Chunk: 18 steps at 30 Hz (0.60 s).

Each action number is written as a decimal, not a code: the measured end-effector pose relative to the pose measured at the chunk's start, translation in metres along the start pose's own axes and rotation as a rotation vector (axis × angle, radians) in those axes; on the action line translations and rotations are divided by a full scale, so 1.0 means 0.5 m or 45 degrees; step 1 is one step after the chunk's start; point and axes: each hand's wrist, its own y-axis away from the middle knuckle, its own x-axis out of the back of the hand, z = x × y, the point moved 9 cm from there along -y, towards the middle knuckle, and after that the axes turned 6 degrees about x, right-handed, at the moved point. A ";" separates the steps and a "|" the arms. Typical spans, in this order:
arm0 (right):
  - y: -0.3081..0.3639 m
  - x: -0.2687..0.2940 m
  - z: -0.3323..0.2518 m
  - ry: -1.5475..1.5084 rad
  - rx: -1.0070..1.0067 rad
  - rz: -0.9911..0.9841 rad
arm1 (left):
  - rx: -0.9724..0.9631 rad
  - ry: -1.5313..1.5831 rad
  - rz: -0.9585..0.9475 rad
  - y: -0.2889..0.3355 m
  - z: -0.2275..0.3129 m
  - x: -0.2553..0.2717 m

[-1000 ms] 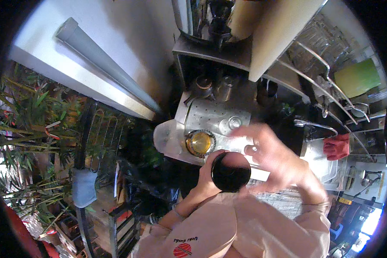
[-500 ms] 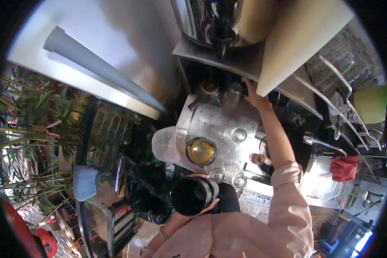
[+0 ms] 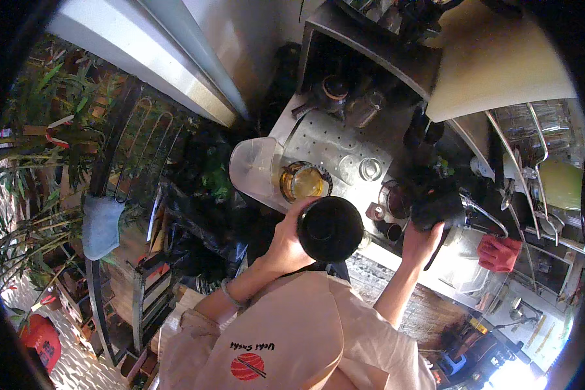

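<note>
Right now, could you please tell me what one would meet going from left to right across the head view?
Blue cloth, left hand, black container, right hand, red cloth.

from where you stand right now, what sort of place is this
Probably a kitchen or drinks-preparation area: the view shows a flat perforated silver metal tray, a curved chrome tap and clear drinking glasses at the upper right.
</note>
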 end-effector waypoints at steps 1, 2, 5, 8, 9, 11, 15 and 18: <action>0.038 -0.063 -0.028 0.166 0.116 -0.245 | 0.032 0.061 0.004 -0.013 0.001 0.002; 0.073 -0.123 -0.055 0.308 0.215 -0.391 | -0.001 0.032 0.005 -0.025 0.010 0.002; 0.143 -0.282 -0.114 -0.057 0.267 -0.672 | -0.091 -0.054 0.025 -0.050 0.030 0.007; 0.204 -0.408 -0.124 0.503 0.699 -1.162 | 0.009 -0.021 -0.080 -0.058 0.013 0.003; 0.227 -0.435 -0.101 0.739 0.769 -1.352 | 0.005 0.019 -0.076 -0.057 0.010 0.007; 0.230 -0.447 -0.081 0.753 0.705 -1.418 | 0.016 -0.009 -0.062 -0.048 0.002 0.020; 0.085 -0.420 -0.037 0.703 0.252 -0.859 | -0.032 0.023 0.069 -0.021 -0.020 0.070; -0.092 -0.456 0.070 1.622 0.343 -0.750 | -0.010 0.126 0.143 0.004 -0.054 0.106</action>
